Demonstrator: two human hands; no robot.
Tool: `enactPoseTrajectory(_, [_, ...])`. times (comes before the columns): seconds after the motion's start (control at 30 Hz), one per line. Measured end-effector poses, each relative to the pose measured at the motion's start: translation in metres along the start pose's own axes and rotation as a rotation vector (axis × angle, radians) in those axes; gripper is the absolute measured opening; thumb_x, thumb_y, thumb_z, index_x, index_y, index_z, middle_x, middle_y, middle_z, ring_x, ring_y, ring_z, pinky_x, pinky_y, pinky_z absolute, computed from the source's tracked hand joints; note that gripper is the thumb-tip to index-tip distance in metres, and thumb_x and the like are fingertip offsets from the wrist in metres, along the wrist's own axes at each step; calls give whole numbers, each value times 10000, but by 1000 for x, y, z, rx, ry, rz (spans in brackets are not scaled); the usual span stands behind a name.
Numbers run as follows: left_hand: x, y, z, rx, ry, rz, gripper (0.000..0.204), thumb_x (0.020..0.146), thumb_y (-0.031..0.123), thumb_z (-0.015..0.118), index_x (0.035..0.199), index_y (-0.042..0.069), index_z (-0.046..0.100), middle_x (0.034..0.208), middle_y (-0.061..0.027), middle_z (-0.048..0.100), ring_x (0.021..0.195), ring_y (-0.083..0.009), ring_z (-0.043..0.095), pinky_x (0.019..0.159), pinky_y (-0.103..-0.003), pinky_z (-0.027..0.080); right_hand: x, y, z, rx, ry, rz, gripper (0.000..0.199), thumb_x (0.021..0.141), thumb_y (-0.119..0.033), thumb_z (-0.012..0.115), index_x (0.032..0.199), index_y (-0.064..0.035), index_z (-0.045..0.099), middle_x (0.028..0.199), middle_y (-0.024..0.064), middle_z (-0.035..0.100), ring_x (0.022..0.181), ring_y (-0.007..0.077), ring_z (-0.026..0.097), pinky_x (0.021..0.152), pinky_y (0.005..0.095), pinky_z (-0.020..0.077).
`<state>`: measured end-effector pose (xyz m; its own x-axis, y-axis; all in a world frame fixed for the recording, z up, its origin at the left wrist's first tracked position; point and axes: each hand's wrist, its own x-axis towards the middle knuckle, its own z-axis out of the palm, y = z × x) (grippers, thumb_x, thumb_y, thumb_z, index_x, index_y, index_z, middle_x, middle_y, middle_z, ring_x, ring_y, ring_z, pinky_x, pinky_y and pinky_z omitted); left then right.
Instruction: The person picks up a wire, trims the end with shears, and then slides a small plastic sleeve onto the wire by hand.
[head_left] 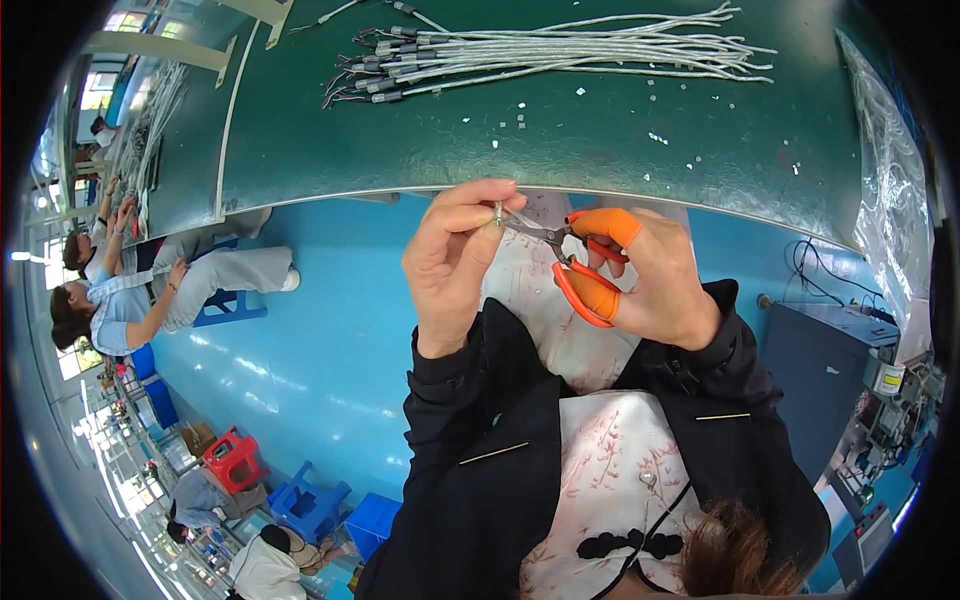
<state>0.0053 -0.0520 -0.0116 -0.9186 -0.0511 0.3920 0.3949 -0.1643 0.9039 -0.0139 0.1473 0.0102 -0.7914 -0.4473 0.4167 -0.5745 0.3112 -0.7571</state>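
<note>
My left hand is closed in a pinch on a small shiny piece, just in front of the table's near edge. Its exact kind is too small to make out. Wrapped round the handles of orange-handled pliers is my right hand, with orange covers on some of its fingers. The dark jaws point left and reach the small piece at my left fingertips. Beyond my hands, a bundle of silvery cables lies across the green table, with dark sleeves and thin bare leads at the left ends.
Small pale scraps are scattered over the table. Clear plastic sheeting hangs at its right end, above a grey cabinet. Co-workers sit at the left. Blue stool and red stool stand on the blue floor.
</note>
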Motion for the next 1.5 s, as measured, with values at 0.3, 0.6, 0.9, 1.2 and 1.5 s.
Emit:
enactPoseTrajectory(0.3, [-1, 1, 0, 14, -18, 6, 135, 868, -78, 535, 970, 2, 570, 1154, -177, 583, 985, -264, 620, 873, -350, 484, 0, 0, -1, 10, -18, 12, 378, 648, -48, 766, 983, -24, 591, 638, 18, 529, 521, 115, 466, 477, 242, 376])
enactPoseTrajectory(0.6, [-1, 5, -1, 126, -42, 34, 171, 842, -122, 516, 962, -13, 569, 1146, -176, 593, 987, -263, 622, 857, -342, 495, 0, 1, -1, 14, -37, 42, 357, 653, -52, 765, 961, -29, 586, 635, 26, 532, 515, 123, 469, 476, 245, 375])
enactPoseTrajectory(0.9, [0, 6, 1, 195, -47, 49, 191, 821, -150, 516, 950, -19, 565, 1133, -168, 602, 983, -256, 624, 835, -324, 503, 0, 1, -1, 66, -46, 117, 329, 680, -59, 756, 963, -20, 591, 637, 35, 535, 523, 121, 474, 482, 246, 377])
enactPoseTrajectory(1.2, [1, 6, 1, 206, -38, 49, 182, 820, -151, 518, 938, -21, 567, 1128, -163, 604, 982, -249, 623, 821, -312, 501, 0, 1, -1, 14, -65, 131, 339, 676, -46, 756, 972, -16, 593, 649, 38, 544, 531, 116, 472, 488, 240, 376])
enactPoseTrajectory(1.5, [3, 8, 4, 208, 7, 27, 154, 825, -135, 527, 915, -20, 576, 1122, -154, 604, 973, -231, 620, 774, -288, 491, -3, 6, 9, -271, 118, -117, 423, 613, -50, 780, 996, -34, 600, 692, 37, 577, 546, 180, 518, 523, 285, 408])
